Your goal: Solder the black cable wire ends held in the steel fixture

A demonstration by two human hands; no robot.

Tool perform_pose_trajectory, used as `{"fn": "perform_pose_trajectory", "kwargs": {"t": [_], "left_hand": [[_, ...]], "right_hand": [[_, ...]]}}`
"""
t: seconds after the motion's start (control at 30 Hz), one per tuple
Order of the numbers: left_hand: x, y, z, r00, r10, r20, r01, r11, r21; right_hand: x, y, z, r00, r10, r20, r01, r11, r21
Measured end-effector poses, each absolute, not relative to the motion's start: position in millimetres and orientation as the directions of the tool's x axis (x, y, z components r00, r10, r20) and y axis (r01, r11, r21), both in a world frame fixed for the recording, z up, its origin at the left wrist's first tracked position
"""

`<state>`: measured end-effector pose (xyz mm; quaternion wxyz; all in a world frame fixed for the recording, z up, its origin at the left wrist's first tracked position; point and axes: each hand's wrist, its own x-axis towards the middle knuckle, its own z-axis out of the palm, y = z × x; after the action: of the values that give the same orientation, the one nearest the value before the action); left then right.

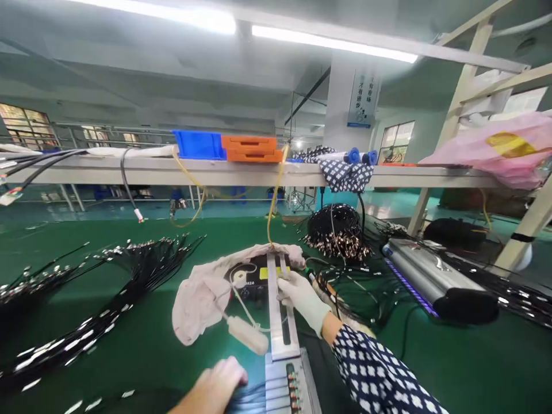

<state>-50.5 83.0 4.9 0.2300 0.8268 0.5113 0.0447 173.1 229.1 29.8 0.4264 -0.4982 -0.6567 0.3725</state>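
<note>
My right hand (304, 299), in a white glove, has its fingers closed at the edge of a slotted metal bar (275, 313) in the middle of the bench. At the near end of that bar is a metal fixture (276, 374), with several grey cables (252, 397) laid across it and small connector ends in its slot. My left hand (218, 382), bare and slightly blurred, lies beside these cables with its fingers curled; its fingertips are hidden. Behind the bar sits a dark device (250, 282) with a yellow label, partly covered by a pale cloth (200, 305). A white handle-like piece (248, 334) on a cord lies left of the bar.
Bundles of black cables (142, 270) spread over the green bench at left. A coiled cable heap (336, 230) and a silver lamp-like unit (440, 276) with a violet glow stand at right. A shelf (146, 171) carrying a blue bin (199, 144) and orange trays (250, 149) crosses behind.
</note>
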Motion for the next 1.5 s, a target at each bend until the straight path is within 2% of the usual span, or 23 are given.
{"fn": "perform_pose_trajectory", "kwargs": {"t": [0.13, 0.23, 0.47, 0.6, 0.73, 0.8, 0.87, 0.97, 1.07, 1.2, 1.3, 1.5], "left_hand": [[-99.3, 55.6, 31.1, 0.348, 0.874, -0.338, 0.928, -0.27, 0.258], [-117.3, 45.0, 42.4, 0.297, 0.883, -0.364, 0.95, -0.236, 0.204], [-111.1, 44.8, 46.3, 0.4, 0.808, -0.433, 0.912, -0.307, 0.27], [-111.9, 59.1, 54.6, 0.424, 0.745, -0.515, 0.899, -0.278, 0.337], [-114.5, 75.5, 62.9, 0.45, 0.528, -0.72, 0.883, -0.141, 0.449], [-112.4, 79.8, 70.0, 0.472, 0.446, -0.76, 0.865, -0.07, 0.497], [-108.5, 80.1, 80.4, 0.498, 0.468, -0.73, 0.832, -0.021, 0.554], [-103.9, 74.9, 94.5, 0.525, 0.597, -0.607, 0.756, 0.002, 0.655], [-108.3, 66.7, 93.4, 0.522, 0.645, -0.558, 0.727, 0.007, 0.687], [-131.8, 59.4, 76.3, 0.449, 0.663, -0.599, 0.798, 0.003, 0.602], [-148.2, 59.3, 69.4, 0.375, 0.726, -0.577, 0.852, -0.025, 0.522], [-122.1, 29.4, 56.1, 0.183, 0.927, -0.328, 0.949, -0.08, 0.304]], "right_hand": [[191.5, 150.1, -7.1, -0.138, 0.98, 0.146, 0.19, 0.17, -0.967], [206.7, 118.3, -28.7, -0.08, 0.988, 0.133, 0.17, 0.145, -0.975], [212.8, 111.6, -44.9, -0.101, 0.985, 0.139, 0.24, 0.16, -0.958], [214.8, 113.6, -49.2, -0.12, 0.985, 0.126, 0.259, 0.153, -0.954], [216.9, 116.4, -56.7, -0.133, 0.986, 0.103, 0.271, 0.136, -0.953], [217.0, 118.1, -58.6, -0.139, 0.985, 0.102, 0.267, 0.136, -0.954], [216.5, 119.3, -59.1, -0.141, 0.984, 0.105, 0.258, 0.139, -0.956], [215.3, 120.0, -58.0, -0.134, 0.984, 0.119, 0.237, 0.148, -0.96], [214.4, 119.7, -55.0, -0.124, 0.983, 0.137, 0.221, 0.162, -0.962], [213.7, 118.3, -49.3, -0.131, 0.98, 0.151, 0.211, 0.176, -0.961], [213.5, 117.7, -46.9, -0.137, 0.978, 0.157, 0.22, 0.184, -0.958], [213.4, 117.5, -46.8, -0.142, 0.976, 0.167, 0.213, 0.195, -0.957]]}}
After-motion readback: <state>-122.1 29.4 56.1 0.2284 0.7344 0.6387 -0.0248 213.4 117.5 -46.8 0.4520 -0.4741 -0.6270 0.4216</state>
